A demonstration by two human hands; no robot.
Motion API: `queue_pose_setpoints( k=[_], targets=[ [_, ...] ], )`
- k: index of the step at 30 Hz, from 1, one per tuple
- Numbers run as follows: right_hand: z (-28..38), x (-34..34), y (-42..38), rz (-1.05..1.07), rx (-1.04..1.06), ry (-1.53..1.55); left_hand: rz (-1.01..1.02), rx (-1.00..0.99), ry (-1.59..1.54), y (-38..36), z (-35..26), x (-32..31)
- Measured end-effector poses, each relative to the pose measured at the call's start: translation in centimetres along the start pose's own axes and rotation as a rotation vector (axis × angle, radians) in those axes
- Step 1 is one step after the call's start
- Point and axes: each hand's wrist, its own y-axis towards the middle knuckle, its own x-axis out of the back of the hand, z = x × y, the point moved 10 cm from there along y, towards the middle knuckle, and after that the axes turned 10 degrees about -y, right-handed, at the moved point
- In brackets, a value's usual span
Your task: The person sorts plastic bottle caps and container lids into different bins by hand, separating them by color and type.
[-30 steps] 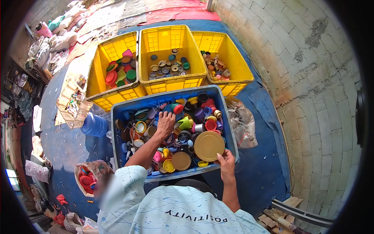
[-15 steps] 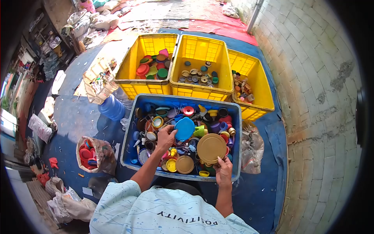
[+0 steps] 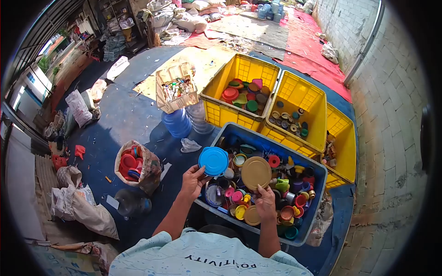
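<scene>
A round blue plastic lid [image 3: 213, 161] is pinched between the thumb and fingers of my left hand [image 3: 192, 183], out over the left rim of the blue tub. My right hand [image 3: 265, 203] grips the lower edge of a larger gold-brown round lid [image 3: 256, 173] and holds it up over the tub's middle. Below both hands stands the big blue tub [image 3: 317, 202], full of mixed plastic caps and lids in many colours. Another gold-brown lid [image 3: 252, 215] and a yellow cap [image 3: 240, 212] lie in it near my right wrist.
Beyond the tub stand three yellow crates [image 3: 230, 110] with sorted caps inside. A beige basket [image 3: 172, 105] rests on blue water jugs [image 3: 177, 124]. At left is a sack [image 3: 149, 177] of red and blue lids. A block wall [image 3: 391, 138] runs along the right.
My view has swung left. My left hand has carried the blue lid from above the tub's middle to its left edge. The gold-brown lid stays in my right hand, now lifted nearer the blue one.
</scene>
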Motion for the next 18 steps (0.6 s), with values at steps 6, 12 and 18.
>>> queue_pose_setpoints(
  k=[6, 12, 18],
  targets=[
    [-2.9, -11.0, 6.8, -0.052, 0.004, 0.045, 0.059, 0.055, -0.041, 10.7, -6.2, 1.8],
    [-3.1, -17.1, 18.5, -0.254, 0.083, 0.092, 0.156, 0.178, 0.015, 27.8, -9.2, -2.2],
    [5.9, -21.0, 28.9, -0.357, 0.233, 0.111, 0.347, 0.233, -0.014, 40.0, -10.2, -13.6]
  ],
)
